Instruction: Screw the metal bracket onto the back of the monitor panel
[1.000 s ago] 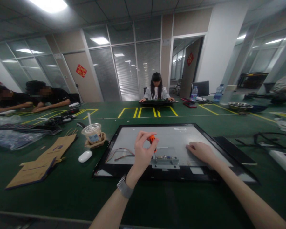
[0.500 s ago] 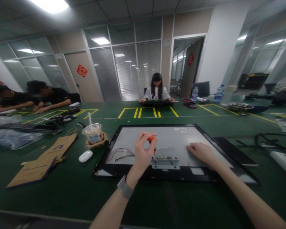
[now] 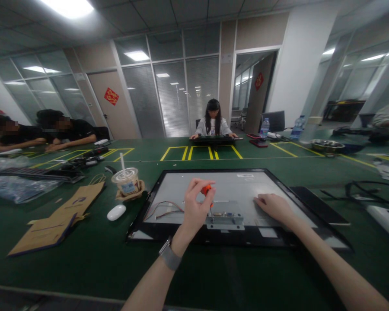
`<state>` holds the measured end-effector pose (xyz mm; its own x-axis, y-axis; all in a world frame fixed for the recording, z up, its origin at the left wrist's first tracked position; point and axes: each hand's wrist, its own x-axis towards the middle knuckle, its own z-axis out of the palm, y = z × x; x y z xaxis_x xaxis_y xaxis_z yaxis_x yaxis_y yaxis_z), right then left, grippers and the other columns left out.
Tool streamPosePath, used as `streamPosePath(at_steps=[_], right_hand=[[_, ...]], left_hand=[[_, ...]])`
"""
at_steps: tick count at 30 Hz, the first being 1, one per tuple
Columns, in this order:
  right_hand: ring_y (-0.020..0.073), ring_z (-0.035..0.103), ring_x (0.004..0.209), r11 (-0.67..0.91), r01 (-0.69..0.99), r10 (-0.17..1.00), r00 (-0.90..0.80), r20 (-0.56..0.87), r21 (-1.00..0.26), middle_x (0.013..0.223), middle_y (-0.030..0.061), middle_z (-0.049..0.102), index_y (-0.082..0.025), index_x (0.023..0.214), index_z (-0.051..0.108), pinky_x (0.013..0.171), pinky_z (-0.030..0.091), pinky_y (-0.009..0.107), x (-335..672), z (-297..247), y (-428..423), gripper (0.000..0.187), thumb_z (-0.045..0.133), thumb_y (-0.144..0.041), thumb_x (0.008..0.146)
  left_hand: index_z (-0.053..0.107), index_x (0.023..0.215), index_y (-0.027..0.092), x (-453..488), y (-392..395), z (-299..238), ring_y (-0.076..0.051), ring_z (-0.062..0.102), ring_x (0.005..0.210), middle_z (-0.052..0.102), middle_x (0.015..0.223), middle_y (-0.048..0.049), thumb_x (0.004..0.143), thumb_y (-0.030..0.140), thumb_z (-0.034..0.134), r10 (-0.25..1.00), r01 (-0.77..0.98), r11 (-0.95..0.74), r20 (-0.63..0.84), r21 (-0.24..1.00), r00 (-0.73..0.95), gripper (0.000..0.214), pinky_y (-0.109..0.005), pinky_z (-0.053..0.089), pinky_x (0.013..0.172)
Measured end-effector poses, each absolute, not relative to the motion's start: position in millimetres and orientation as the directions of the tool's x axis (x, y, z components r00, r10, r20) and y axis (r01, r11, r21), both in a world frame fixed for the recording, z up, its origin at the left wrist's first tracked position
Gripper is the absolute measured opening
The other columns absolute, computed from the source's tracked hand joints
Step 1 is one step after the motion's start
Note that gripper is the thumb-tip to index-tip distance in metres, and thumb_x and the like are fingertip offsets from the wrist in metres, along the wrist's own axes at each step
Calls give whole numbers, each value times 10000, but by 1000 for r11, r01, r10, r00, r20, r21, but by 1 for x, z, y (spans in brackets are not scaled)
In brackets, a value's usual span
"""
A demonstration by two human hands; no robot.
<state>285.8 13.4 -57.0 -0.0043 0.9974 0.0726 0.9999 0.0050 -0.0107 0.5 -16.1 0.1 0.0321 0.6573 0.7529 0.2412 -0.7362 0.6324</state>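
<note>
An orange-handled screwdriver (image 3: 207, 189) stands nearly upright in the fingers of my left hand (image 3: 195, 202), which is closed around its handle. Its shaft points down at a metal bracket (image 3: 225, 222) with connector ports. The bracket sits on the back of a flat display panel (image 3: 178, 185), grey with a black frame, lying on the table. My right hand (image 3: 274, 206) rests on the panel's right part, fingers stretched out and lightly bent, holding nothing. A thin cable bundle (image 3: 165, 207) lies on the panel left of my left hand.
Left of the panel are a white mouse (image 3: 116, 212), an iced drink cup (image 3: 126, 181) in a carrier and a brown paper bag (image 3: 56, 218). A black slab (image 3: 317, 205) and dark cables (image 3: 372, 190) lie to the right. Across the table sits a person (image 3: 213, 121) with another panel.
The fingers of my left hand have shifted slightly on the screwdriver, and more of its orange handle shows. My right hand stays in place.
</note>
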Motion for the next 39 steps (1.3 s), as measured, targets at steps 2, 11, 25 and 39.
streamPosePath(at_steps=[2,11,25,39], right_hand=[[234,654,767,5,1000,997,-4,71,-11,798,109,716,-192,759,676,616,365,291,285,-56,13,422,343,-386,931],[244,653,767,-4,1000,998,5,58,-22,810,118,718,-181,759,677,616,363,299,283,-53,11,433,341,-393,933],[240,653,773,9,1000,998,-8,61,-22,811,113,716,-183,767,673,615,360,296,285,-55,14,430,337,-390,937],[242,652,777,3,999,999,-1,55,-40,819,117,717,-180,771,676,626,370,301,285,-55,14,433,339,-400,931]], left_hand=[[679,995,209,0,-17,1,-134,524,767,503,834,-18,855,275,576,677,223,-724,735,653,47,185,-276,462,753],[639,1091,181,-2,-20,2,-159,568,811,608,905,-61,929,240,408,724,146,-687,687,712,61,288,-270,451,728],[691,901,203,1,-16,-3,-131,507,755,459,810,-8,831,278,625,655,251,-727,755,639,-22,122,-272,456,748],[663,973,182,2,-17,-4,-160,566,841,570,918,-57,900,313,507,706,132,-706,708,696,40,216,-305,467,802]])
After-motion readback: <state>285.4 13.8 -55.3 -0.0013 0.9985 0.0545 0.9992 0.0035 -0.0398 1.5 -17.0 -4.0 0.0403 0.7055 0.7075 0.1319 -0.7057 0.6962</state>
